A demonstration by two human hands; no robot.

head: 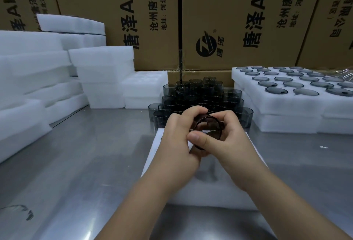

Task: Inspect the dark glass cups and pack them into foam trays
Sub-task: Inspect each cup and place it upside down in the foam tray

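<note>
Both my hands hold one dark glass cup [207,125] above a white foam tray [215,192] that lies on the steel table straight in front of me. My left hand [179,140] grips the cup from the left with its fingers curled over the rim. My right hand [225,140] grips it from the right, thumb across the front. The cup is tilted with its mouth toward me. Behind my hands stands a stacked pile of dark glass cups [200,96]. My arms hide most of the tray's pockets.
Filled foam trays [290,104] holding several dark cups are stacked at the right. Stacks of white foam trays [103,71] fill the left side and back. Cardboard boxes [229,20] wall off the rear. The steel tabletop [86,163] spreads left of the tray.
</note>
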